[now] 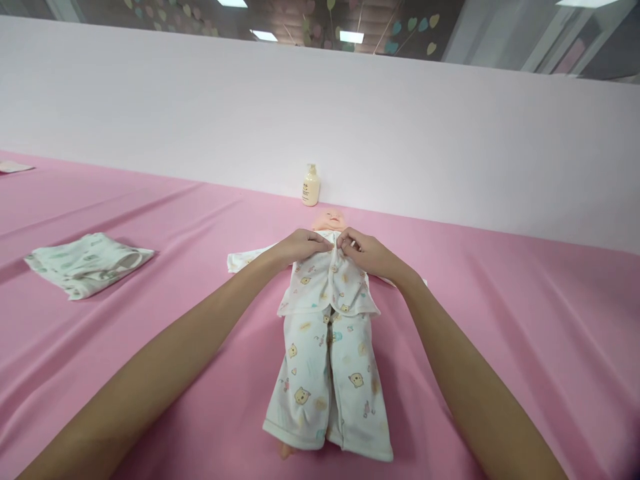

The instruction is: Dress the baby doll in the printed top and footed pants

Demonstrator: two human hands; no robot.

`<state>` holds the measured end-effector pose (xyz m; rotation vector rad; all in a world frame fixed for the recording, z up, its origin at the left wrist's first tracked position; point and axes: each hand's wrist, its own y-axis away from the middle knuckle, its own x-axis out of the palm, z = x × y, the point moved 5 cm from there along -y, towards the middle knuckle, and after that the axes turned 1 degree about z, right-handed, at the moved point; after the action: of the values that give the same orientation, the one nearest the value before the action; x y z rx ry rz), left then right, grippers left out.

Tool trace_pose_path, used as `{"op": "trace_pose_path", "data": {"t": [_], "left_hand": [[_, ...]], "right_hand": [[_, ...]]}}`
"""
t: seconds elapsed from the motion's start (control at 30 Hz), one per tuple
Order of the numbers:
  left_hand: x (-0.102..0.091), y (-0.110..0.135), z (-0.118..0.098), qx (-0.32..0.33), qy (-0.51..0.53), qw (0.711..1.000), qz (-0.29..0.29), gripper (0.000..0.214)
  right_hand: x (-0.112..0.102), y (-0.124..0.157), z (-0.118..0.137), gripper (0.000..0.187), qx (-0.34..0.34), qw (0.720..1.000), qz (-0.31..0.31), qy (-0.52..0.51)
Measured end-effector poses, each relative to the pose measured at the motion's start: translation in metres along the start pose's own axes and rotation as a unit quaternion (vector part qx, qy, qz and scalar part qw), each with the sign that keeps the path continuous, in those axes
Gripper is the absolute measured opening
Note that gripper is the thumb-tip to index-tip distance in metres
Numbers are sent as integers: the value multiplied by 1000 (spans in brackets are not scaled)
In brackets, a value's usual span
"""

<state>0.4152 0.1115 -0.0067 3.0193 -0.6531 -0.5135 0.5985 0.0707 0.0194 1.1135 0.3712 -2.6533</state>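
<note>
A baby doll (330, 219) lies on its back on the pink sheet, its head toward the wall. It wears a white jacket (313, 290) printed with small bears, and matching trousers (305, 383). My left hand (303, 245) pinches the jacket's front edge near the collar. Facing it, my right hand (363, 250) has its fingers closed on the other front edge, close to the middle opening. Lower down, the two front edges meet over the doll's belly. One foot (286, 451) peeks out below a trouser leg.
A cream pump bottle (311, 187) stands beyond the doll's head, against the white wall (150, 113). Folded white cloth with a green print (90, 263) lies to the left on the wrinkled pink sheet (210, 393). Another pale item (15, 167) sits at the far left edge.
</note>
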Motion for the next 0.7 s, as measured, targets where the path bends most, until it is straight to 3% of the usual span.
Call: {"op": "trace_pose_path", "data": {"t": [0.23,0.7], "left_hand": [[-2,1,-4,1,-7,1000,-2,26],[-3,0,-2,-3,-14,1000,-27,21]], "right_hand": [[-6,-3,-6,22,-82,995,-51,-1],[-3,-7,-8,22,-69,991,-106,-50]]}}
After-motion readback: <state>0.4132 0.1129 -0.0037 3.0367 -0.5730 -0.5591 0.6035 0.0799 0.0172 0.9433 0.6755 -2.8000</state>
